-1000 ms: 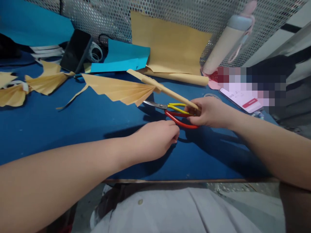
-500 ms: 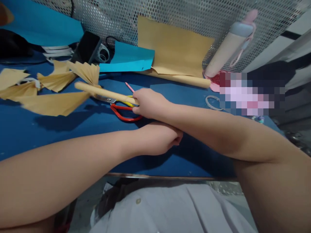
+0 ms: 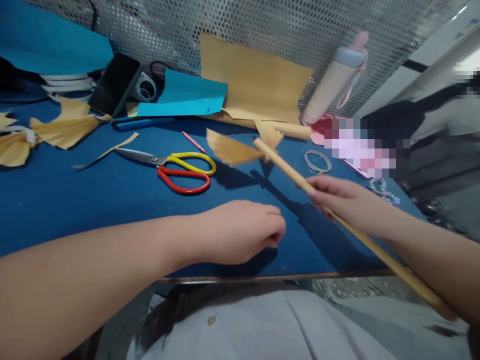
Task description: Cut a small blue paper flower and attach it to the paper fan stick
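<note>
My right hand [image 3: 343, 200] is closed around a long tan stick [image 3: 375, 250] that looks like rolled paper. It slants from the lower right up over the table. At its far end are pleated brown paper pieces [image 3: 234, 149], spread like fans. My left hand [image 3: 243, 230] lies curled in a loose fist near the table's front edge; what its fingers hold, if anything, is hidden. Beyond it lie scissors [image 3: 187, 190] with one red and one yellow handle, blades pointing left. A thin paper strip [image 3: 116, 148] touches their tips.
At the back stand brown paper [image 3: 255, 80], a blue sheet [image 3: 187, 90] and a bottle [image 3: 330, 82] against perforated metal. More pleated paper [image 3: 69, 131] and a phone [image 3: 116, 82] lie left. A tape ring [image 3: 318, 161], beads [image 3: 382, 192] and a pink pen [image 3: 193, 142] are also on the table [image 3: 93, 205].
My right hand has moved right and toward me with the stick, carrying its pleated paper end away from the scissors, now uncovered. My left hand stays curled in nearly the same place.
</note>
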Demonstrator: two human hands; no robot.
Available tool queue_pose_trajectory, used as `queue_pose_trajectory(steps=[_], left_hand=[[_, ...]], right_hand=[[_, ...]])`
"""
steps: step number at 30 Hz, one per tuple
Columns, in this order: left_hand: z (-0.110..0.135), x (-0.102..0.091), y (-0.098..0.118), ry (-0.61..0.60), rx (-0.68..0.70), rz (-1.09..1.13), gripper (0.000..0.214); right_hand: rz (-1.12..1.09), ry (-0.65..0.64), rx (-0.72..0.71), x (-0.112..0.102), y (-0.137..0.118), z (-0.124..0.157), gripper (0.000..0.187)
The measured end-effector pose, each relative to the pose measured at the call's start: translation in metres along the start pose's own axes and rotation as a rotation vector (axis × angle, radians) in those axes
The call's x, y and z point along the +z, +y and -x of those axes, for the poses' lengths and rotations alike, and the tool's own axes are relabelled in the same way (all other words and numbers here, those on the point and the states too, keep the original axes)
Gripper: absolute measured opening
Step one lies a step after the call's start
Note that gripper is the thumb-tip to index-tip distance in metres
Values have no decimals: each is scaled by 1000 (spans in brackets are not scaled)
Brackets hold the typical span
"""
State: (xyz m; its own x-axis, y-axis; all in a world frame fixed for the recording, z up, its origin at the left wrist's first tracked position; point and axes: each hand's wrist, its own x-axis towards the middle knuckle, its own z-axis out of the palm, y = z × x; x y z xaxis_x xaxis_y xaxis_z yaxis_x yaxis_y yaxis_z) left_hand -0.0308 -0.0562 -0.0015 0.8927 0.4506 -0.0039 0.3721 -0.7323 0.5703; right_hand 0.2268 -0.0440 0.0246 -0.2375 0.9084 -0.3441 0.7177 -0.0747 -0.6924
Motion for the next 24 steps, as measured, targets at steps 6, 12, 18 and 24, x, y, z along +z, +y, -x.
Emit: queue_pose_trajectory(steps=[6,12,18,24], left_hand=[[2,-6,24,-51,-33,411,12],[-8,-14,-5,582,-408,630,13],[-8,-21,-30,595,-519,120,16],[-6,-14,-28,342,-538,-70,13]], right_hand=[[620,47,-226,17,39,36,57],[767,-28,-246,11,36,44,54],[665,-218,-149,-17,28,40,54],[599,-42,-172,-5,6,18,41]])
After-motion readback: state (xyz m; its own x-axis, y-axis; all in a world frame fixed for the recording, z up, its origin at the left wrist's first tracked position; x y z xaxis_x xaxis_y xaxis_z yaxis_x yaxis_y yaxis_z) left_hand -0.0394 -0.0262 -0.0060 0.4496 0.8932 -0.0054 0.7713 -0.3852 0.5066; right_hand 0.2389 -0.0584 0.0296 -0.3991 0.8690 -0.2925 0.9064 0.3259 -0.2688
